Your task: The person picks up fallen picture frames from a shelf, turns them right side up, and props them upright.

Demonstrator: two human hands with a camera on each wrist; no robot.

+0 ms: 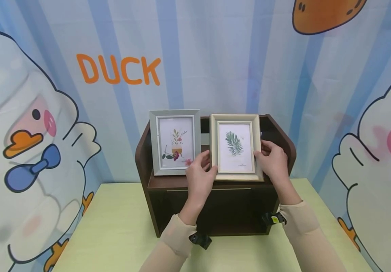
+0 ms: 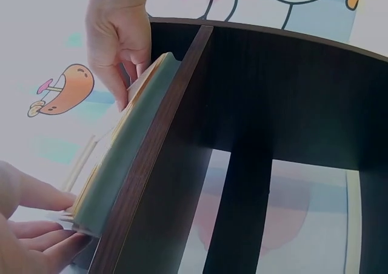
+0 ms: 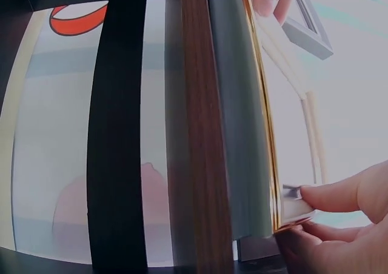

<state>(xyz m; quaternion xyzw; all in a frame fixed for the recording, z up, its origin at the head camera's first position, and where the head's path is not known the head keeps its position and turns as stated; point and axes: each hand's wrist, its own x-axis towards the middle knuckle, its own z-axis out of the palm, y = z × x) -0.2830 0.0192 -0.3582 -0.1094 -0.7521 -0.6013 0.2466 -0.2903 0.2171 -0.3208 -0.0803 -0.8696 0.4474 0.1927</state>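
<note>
A cream picture frame (image 1: 235,147) with a green leaf print stands upright on the top shelf of a dark brown shelf unit (image 1: 212,207). My left hand (image 1: 200,175) grips its lower left edge, thumb in front. On the opposite edge, my right hand (image 1: 273,160) pinches the frame between thumb and fingers. Both wrist views show the frame edge-on above the brown shelf board (image 3: 203,128), its greenish side (image 2: 133,147) low against the board. To the left, a grey picture frame (image 1: 175,143) with a flower print leans upright, partly behind my left hand.
The shelf unit has an open lower compartment (image 1: 212,223) and raised side panels (image 1: 278,136). It stands on a pale yellow-green table (image 1: 120,219). Behind hangs a blue-striped curtain (image 1: 216,56) printed with cartoon ducks. A small black device (image 1: 200,240) is strapped at the left wrist.
</note>
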